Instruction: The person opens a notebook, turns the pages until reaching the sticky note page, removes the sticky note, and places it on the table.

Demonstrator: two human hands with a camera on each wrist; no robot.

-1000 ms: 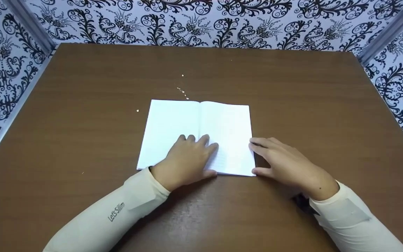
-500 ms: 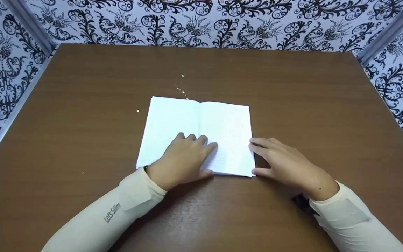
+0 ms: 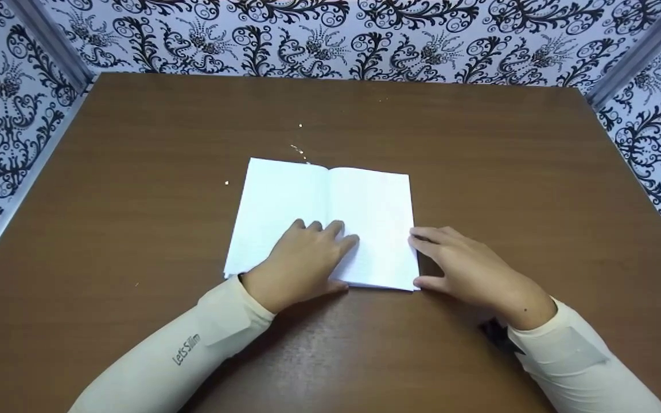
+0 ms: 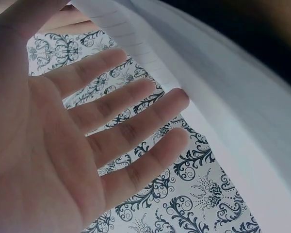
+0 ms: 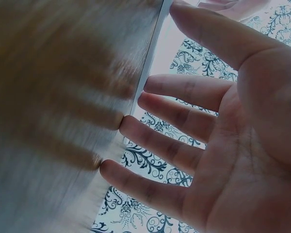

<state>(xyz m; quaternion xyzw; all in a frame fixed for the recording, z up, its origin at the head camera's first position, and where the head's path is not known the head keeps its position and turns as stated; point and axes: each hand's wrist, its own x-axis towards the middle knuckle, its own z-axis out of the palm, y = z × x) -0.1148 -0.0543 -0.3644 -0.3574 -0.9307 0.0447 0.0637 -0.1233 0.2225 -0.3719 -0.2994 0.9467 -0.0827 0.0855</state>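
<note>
An open notebook point(image 3: 284, 189) with white pages lies on the brown table point(image 3: 508, 172), its centre fold running away from me. Faint ruled lines show on a page point(image 4: 128, 36) in the left wrist view. My left hand point(image 3: 302, 264) rests over the lower part of the spread, palm down, fingertips around the fold and thumb by the near edge. At the notebook's right edge, my right hand point(image 3: 468, 264) touches with its fingertips and thumb. In the right wrist view its fingers point(image 5: 160, 145) are extended and spread, fingertips down on the table beside the page edge.
Small pale crumbs point(image 3: 300, 151) are scattered beyond the notebook, with another bit point(image 3: 226, 183) to its left. Patterned black-and-white wallpaper point(image 3: 319, 40) surrounds the table's back and sides. Pale sleeves point(image 3: 187, 344) cover both forearms.
The left page's far corner has shifted slightly away from me, and the page edges are now a little offset. My left hand has moved slightly left; the right hand has stayed put.
</note>
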